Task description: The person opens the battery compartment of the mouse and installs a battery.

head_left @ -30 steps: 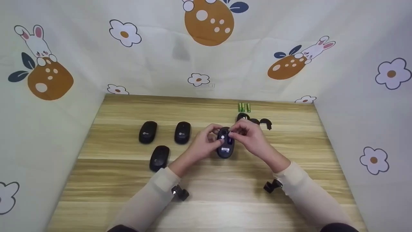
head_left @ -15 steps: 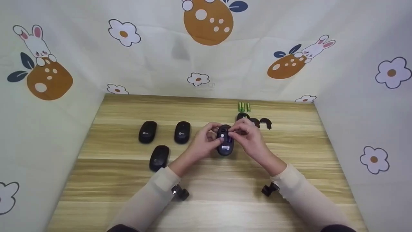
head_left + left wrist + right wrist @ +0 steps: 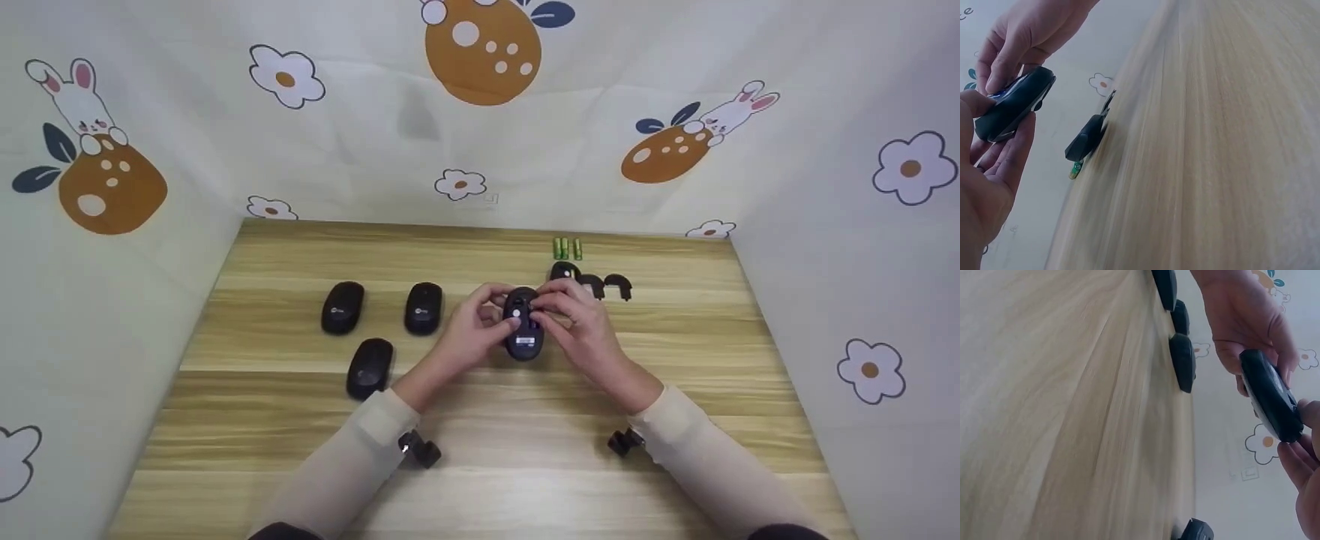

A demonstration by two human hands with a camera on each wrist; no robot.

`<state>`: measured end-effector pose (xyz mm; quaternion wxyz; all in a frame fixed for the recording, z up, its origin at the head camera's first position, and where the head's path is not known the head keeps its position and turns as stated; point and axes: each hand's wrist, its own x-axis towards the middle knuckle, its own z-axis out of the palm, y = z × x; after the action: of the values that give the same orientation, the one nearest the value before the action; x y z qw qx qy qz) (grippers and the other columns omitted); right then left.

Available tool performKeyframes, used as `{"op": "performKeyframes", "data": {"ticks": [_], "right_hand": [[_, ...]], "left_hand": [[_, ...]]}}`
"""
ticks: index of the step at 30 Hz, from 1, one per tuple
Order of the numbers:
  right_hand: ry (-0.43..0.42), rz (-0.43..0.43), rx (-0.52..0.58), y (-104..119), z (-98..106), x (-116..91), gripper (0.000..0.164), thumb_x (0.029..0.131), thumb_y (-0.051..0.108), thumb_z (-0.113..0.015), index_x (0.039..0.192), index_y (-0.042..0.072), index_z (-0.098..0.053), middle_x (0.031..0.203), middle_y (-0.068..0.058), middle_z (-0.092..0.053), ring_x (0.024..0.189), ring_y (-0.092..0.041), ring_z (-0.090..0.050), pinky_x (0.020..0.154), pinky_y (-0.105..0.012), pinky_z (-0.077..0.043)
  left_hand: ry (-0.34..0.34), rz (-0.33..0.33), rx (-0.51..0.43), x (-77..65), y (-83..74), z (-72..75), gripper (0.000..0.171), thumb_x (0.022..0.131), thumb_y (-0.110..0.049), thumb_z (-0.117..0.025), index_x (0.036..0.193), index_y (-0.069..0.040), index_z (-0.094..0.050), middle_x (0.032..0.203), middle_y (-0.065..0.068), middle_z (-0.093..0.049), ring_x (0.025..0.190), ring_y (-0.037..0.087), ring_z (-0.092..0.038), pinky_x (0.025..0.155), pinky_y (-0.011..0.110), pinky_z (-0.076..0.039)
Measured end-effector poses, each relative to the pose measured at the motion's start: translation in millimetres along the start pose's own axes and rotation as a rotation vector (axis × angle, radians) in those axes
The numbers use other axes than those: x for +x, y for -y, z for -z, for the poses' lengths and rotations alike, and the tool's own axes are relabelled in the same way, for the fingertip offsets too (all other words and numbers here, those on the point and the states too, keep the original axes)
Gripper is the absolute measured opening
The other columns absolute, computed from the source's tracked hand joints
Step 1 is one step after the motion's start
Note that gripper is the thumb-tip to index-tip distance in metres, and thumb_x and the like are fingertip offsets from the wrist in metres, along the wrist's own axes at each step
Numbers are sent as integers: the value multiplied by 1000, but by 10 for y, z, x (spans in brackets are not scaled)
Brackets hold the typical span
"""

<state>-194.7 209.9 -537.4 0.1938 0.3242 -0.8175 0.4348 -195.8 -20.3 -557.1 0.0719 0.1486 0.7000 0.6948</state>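
Note:
A black computer mouse [image 3: 524, 351], underside up, is held above the table between both hands. My left hand [image 3: 480, 326] grips its left side, thumb on the underside and fingers behind. My right hand [image 3: 581, 319] grips the right edge, with its thumb at the long battery slot. A purple-blue battery [image 3: 997, 94] shows in the slot under the right fingertips in the left wrist view, mostly hidden. Behind the right hand lies another black mouse [image 3: 562, 271], with a bit of green showing in it. Two curved black battery covers [image 3: 618, 286] lie beside it.
Three green batteries [image 3: 565, 248] lie near the back edge of the wooden table [image 3: 495, 465]. At left rest three black mice, top side up: one at far left [image 3: 343, 308], one nearer the middle [image 3: 424, 308], one in front [image 3: 370, 368]. Patterned cloth [image 3: 360, 150] encloses the table.
The held mouse has risen slightly in view and tilted a little, with both hands still on it. The right thumb and fingers have shifted, covering more of the battery slot.

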Motion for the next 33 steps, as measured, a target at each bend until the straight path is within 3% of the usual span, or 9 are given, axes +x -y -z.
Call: {"op": "performKeyframes", "data": {"ticks": [8,12,21,33], "right_hand": [[7,79,-23,-6,25,25,17,96,-2,-84,111,5,-80,130,-14,-73,119,-34,-71,100,-30,-62],[4,77,13,-7,16,26,17,95,-6,-82,108,3,-80,135,-17,-72,121,-37,-72,100,-31,-63],[-6,-99,214,44,-34,8,15,97,-11,-77,100,4,-74,139,-14,-72,119,-33,-74,94,-37,-66],[-27,-191,275,58,-69,2,31,97,-14,-73,123,0,-65,133,-11,-70,118,-30,-71,101,-46,-63]], "left_hand": [[-11,-17,0,15,17,7,49,95,-4,-81,142,-10,-68,121,13,-65,91,22,-71,73,34,-67],[-14,-29,29,24,17,12,49,95,-5,-82,142,-11,-69,122,12,-66,92,22,-70,73,32,-65],[-11,-45,67,32,-5,11,50,95,-4,-82,142,-10,-69,121,10,-68,93,21,-70,76,29,-61],[10,-29,84,36,-12,-1,53,95,-5,-82,145,-14,-68,124,8,-68,97,24,-71,87,38,-62]]}}
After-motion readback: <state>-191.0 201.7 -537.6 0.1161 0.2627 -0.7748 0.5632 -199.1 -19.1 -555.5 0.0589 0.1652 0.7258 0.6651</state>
